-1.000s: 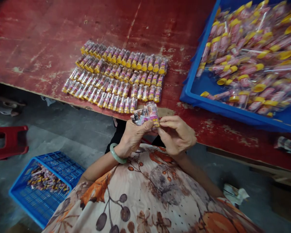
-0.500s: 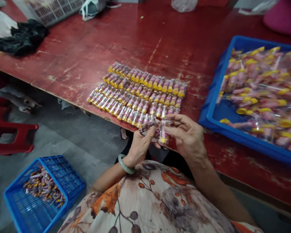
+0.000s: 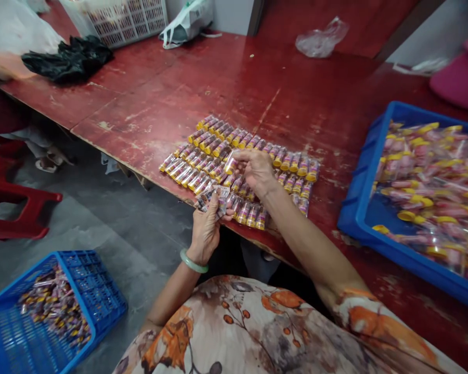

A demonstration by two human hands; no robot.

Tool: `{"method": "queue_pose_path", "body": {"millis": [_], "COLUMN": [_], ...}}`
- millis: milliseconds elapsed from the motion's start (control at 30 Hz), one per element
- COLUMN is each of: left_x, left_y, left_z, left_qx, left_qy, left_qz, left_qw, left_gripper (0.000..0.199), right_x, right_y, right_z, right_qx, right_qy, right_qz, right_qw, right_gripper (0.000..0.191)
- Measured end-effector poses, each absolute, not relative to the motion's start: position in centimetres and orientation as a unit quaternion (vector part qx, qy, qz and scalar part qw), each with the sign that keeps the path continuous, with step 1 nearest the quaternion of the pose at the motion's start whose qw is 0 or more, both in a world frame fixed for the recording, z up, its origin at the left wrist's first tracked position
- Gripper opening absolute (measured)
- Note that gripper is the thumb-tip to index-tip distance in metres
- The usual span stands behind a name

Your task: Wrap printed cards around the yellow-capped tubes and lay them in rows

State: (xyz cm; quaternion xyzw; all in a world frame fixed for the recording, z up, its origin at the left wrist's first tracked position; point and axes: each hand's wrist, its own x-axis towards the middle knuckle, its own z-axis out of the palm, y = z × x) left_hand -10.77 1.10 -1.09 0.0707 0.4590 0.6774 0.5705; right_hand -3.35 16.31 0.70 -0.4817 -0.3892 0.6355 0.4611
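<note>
My left hand (image 3: 208,223), with a pale green bangle at the wrist, is closed on a small stack of printed clear plastic wrappers (image 3: 214,200) by the table's front edge. Above the rows, my right hand (image 3: 255,169) pinches one small clear tube with a yellow end (image 3: 231,163); its contents look pinkish purple. Under and around the right hand lie several rows of the same yellow-ended tubes (image 3: 292,161), side by side on the red table (image 3: 148,98). The right hand and forearm hide part of the middle rows.
To the right stands a blue tray (image 3: 353,208) heaped with yellow-ended pink tubes. A blue basket (image 3: 97,291) with more tubes sits on the floor at lower left, near a red stool (image 3: 27,205). A black plastic bag (image 3: 68,59) and white crate (image 3: 128,21) stand at the back left.
My right hand has moved from beside the left hand, forward and left over the rows, carrying a tube. The left hand still holds the wrappers. The camera view has shifted.
</note>
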Motion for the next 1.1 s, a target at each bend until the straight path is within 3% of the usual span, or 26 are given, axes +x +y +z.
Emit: {"method": "queue_pose_path", "body": {"millis": [167, 333, 467, 567, 667, 800, 933, 1033, 1100], "left_x": [-11.1, -10.8, -10.0, -9.0, -7.7, -6.4, -4.7, -3.0, -1.9], "left_y": [0.7, 1.0, 1.3, 1.5, 1.4, 1.3, 2.0, 2.3, 2.5], "left_z": [-1.1, -0.9, -1.1, -1.1, -0.9, -0.6, -0.5, -0.3, -0.1], "left_qx": [0.062, 0.071, 0.059, 0.064, 0.092, 0.133, 0.206, 0.228, 0.218], "left_qy": [0.452, 0.446, 0.455, 0.456, 0.446, 0.446, 0.453, 0.448, 0.457], "left_qz": [0.676, 0.676, 0.682, 0.678, 0.658, 0.612, 0.548, 0.513, 0.51], "left_qw": [0.579, 0.583, 0.569, 0.573, 0.6, 0.639, 0.672, 0.696, 0.695], "left_gripper": [0.04, 0.038, 0.039, 0.039, 0.036, 0.032, 0.036, 0.039, 0.038], "right_x": [-7.0, -7.0, -2.7, 1.2, 3.9, 6.6, 9.8, 13.9, 18.4], "right_y": [21.7, 22.5, 17.9, 12.5, 8.5, 7.7, 8.1, 7.6, 7.5], "right_z": [-1.3, -1.1, 0.6, 1.3, 1.3, 1.4, 2.6, 3.7, 4.1], "right_qx": [-0.568, -0.601, -0.562, -0.482, -0.457, -0.426, -0.406, -0.423, -0.469], "right_qy": [-0.392, -0.441, -0.509, -0.572, -0.576, -0.646, -0.703, -0.711, -0.724], "right_qz": [0.538, 0.472, 0.457, 0.536, 0.564, 0.524, 0.499, 0.457, 0.359], "right_qw": [0.484, 0.471, 0.465, 0.392, 0.376, 0.357, 0.304, 0.326, 0.357], "right_gripper": [0.034, 0.035, 0.029, 0.031, 0.022, 0.004, 0.009, 0.009, 0.013]}}
